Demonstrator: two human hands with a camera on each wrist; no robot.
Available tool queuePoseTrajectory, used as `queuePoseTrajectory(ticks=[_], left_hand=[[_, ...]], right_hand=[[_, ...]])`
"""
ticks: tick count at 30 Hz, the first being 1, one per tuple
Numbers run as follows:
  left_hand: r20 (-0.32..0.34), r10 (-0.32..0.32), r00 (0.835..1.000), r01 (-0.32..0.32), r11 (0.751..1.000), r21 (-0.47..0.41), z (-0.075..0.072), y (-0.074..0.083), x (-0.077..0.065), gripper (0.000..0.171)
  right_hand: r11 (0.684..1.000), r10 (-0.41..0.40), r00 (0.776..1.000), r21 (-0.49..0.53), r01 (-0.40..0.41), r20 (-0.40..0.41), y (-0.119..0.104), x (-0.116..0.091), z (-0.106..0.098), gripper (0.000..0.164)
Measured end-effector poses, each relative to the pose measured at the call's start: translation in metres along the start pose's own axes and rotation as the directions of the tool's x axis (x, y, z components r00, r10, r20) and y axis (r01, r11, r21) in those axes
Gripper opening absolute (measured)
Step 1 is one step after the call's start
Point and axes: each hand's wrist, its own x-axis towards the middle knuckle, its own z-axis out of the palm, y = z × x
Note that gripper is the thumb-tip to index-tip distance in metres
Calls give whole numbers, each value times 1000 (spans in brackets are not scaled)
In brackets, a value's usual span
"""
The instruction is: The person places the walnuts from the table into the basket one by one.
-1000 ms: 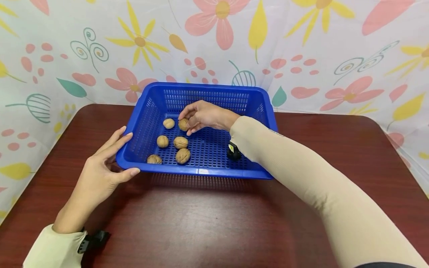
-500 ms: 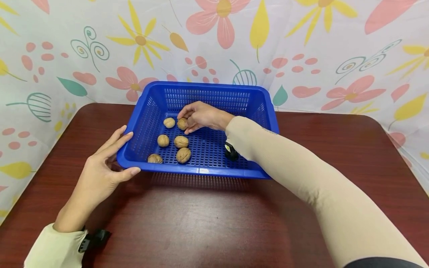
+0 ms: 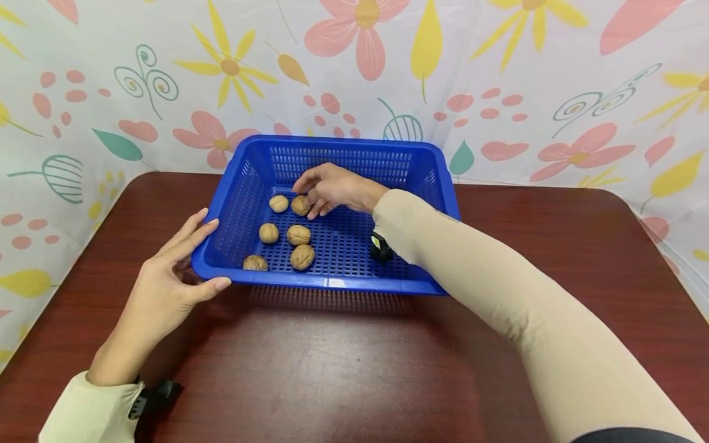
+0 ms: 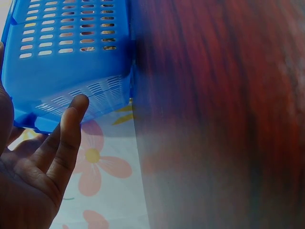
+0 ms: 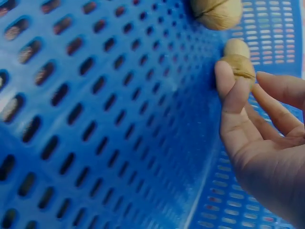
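Observation:
A blue plastic basket (image 3: 332, 283) with slotted walls holds several walnuts. My left hand (image 3: 166, 286) spans its near left corner, thumb against the front rim and straight fingers along the left side; in the left wrist view these fingers (image 4: 66, 143) lie against the outside of the basket. Inside the basket, my right hand (image 3: 340, 187) has thumb and fingers around a brown walnut (image 3: 300, 205) near the back, as the right wrist view also shows of the walnut (image 5: 240, 67). A paler walnut (image 3: 279, 203) sits just left of it.
More walnuts lie on the basket floor: one pair in the middle, including a walnut (image 3: 302, 257), one walnut (image 3: 268, 233) to their left, and one walnut (image 3: 255, 263) by the near left corner. The basket stands on a dark red-brown table (image 3: 332, 369) before a flowered cloth (image 3: 498, 74).
My right hand has shifted slightly left and up around the walnut, which has moved a little to the left. The left hand and the basket hold their place.

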Motion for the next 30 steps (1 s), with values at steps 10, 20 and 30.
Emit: queuePoseTrajectory(ticks=[10,20,30], left_hand=[[13,-4,1000,5,999,-39,6,1,-1,84],[15,-5,1000,6,999,-41,7,1,4,84],[12,6,1000,-6,999,-41,6,-3,7,84]], right_hand=[[999,-50,999,8,50,4,-22,-33,-17,41],[972,-229,969,36,233,-92,-37,-112,-63,34],[938,-316,929,82,336,-191,20,-200,-104,32]])
